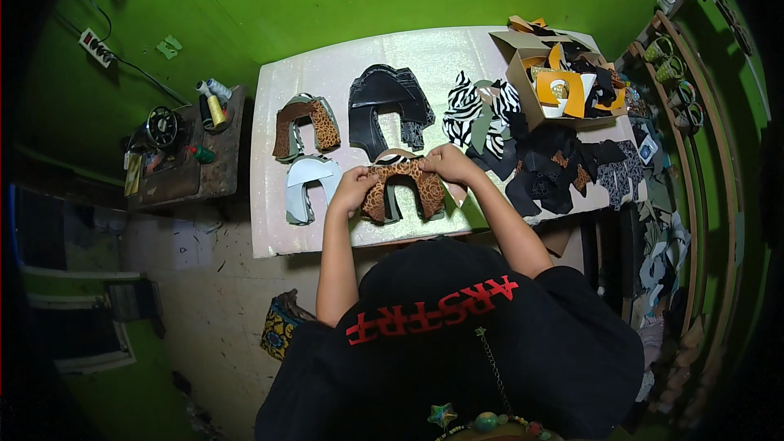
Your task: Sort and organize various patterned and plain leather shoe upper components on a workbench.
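Both my hands grip a U-shaped leopard-print fabric piece (400, 170) over a stack of similar cut pieces near the table's front edge. At its left upper side my left hand (354, 190) pinches it. My right hand (447, 165) holds the upper right part, fingers closed. Just behind lies a stack of black U-shaped pieces (384, 86). To the left are a smaller leopard-print stack (287, 132) and a pale blue-white stack (299, 182). Zebra-print pieces (461, 118) lie to the right.
Dark scraps (535, 171) cover the table's right side, beneath a cardboard box (535, 106) of orange and black offcuts. A sewing machine table (184, 175) with thread spools (216, 109) stands left. A wooden rack (690, 57) lines the right wall.
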The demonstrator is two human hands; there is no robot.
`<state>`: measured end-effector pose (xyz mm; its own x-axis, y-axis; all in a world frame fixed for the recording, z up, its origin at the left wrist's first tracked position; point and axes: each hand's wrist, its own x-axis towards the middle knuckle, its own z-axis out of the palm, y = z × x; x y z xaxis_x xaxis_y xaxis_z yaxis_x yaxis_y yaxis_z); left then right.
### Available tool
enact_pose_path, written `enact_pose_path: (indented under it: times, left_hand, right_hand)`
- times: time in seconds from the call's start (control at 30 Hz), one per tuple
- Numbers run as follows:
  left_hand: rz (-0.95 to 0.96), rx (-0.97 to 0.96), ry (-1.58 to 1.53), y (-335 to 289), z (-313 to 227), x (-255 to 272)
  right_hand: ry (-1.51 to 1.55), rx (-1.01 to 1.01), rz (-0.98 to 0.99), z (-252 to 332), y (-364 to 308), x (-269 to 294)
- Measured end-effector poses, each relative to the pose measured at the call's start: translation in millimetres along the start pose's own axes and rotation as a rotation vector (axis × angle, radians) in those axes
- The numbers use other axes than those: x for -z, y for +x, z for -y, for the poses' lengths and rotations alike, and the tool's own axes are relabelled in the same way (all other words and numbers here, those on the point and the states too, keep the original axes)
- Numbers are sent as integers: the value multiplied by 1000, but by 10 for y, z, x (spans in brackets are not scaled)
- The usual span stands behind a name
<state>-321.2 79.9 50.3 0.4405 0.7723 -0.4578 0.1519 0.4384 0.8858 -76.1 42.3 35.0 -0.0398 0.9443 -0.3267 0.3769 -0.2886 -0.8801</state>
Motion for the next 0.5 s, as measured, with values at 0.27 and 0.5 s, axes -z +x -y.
enact_pose_path:
  times: [0.27,0.5]
  left_hand:
    - [-216,-44,361,246,346,78]
    - [-357,-164,638,247,326,5]
  right_hand:
    - [-125,-79,-228,-62,-12,-267]
    - [-362,-29,-401,128,-94,-333]
